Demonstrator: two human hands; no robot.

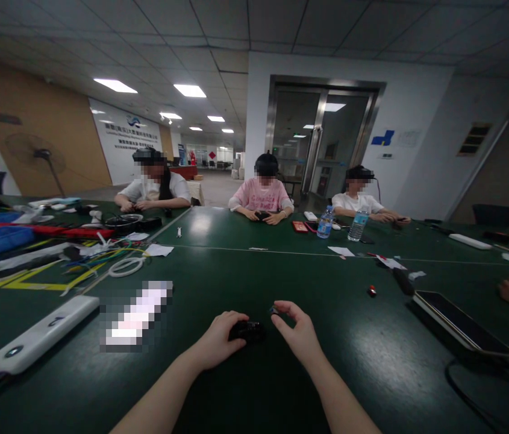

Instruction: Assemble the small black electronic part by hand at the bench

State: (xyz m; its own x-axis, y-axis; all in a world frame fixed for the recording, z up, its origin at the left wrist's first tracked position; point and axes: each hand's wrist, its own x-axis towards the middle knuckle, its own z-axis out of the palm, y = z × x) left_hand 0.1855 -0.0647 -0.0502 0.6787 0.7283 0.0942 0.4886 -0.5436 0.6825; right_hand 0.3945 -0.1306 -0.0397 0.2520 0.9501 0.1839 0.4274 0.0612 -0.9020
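Black and glossy, a gadget (pixel 249 331) is sitting right of the white case (pixel 37 337), gripped at one end by the half-curled left hand (pixel 220 340); farther from that case, the right hand (pixel 299 334) is pinching a small dark piece (pixel 274 310).

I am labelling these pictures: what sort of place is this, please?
Probably a company's shared workroom: a wall sign with a logo, glass doors, and a green table bearing cables.

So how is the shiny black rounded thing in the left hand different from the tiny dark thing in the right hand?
The shiny black rounded thing is much bigger than the tiny dark thing. The left hand grips the black thing's end; the right hand pinches the tiny thing between thumb and finger. Both look dark.
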